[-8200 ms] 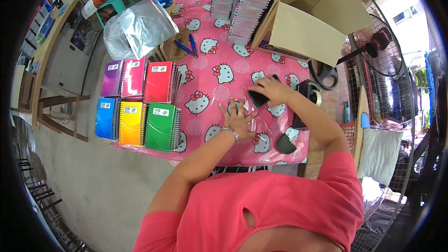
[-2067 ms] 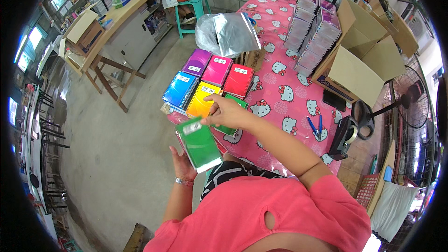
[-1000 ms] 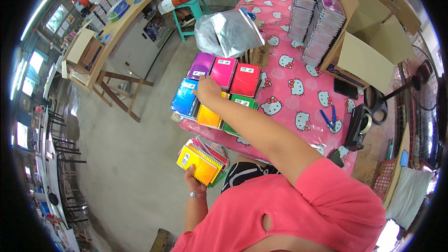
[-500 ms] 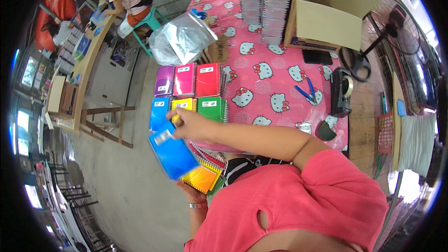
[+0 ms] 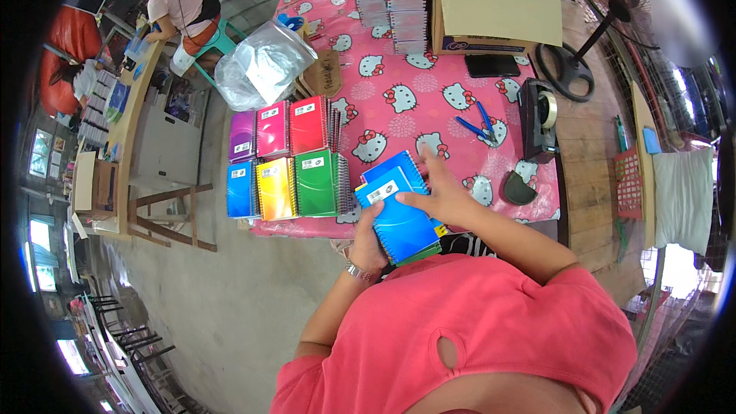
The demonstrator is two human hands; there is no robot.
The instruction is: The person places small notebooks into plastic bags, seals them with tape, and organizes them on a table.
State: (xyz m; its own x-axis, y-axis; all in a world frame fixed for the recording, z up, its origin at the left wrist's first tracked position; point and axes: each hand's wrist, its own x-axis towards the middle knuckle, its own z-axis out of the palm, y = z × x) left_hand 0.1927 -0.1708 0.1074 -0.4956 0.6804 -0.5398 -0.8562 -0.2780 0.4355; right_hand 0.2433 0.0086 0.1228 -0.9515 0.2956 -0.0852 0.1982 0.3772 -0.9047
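Note:
My left hand [image 5: 368, 248] wraps the near-left side of a small stack of spiral notebooks, thumb on top. A blue spiral notebook [image 5: 399, 218] with a white label lies uppermost, and a second blue notebook [image 5: 409, 165] juts out behind it. Yellow and green edges show beneath. At the stack's right side is my right hand [image 5: 445, 192], its thumb pressed on the blue cover and its index finger raised past the edge; its other fingers are partly hidden. On the table's left side stand two rows of notebook piles, including a red notebook [image 5: 309, 124], a yellow notebook [image 5: 276, 188] and a green notebook [image 5: 317, 184].
Blue-handled pliers [image 5: 479, 127], a black tape dispenser [image 5: 539, 123], a dark green half-round object [image 5: 520, 188] and a black phone [image 5: 492, 66] lie on the pink tablecloth [image 5: 422, 126]. Behind stand tall notebook stacks [image 5: 406, 8] and an open cardboard box [image 5: 498, 11]. A person [image 5: 172, 11] sits far left.
The stack has moved right and up, from beside the table toward its front edge. The blue notebook, swung by my right hand before, now lies on the stack between both hands.

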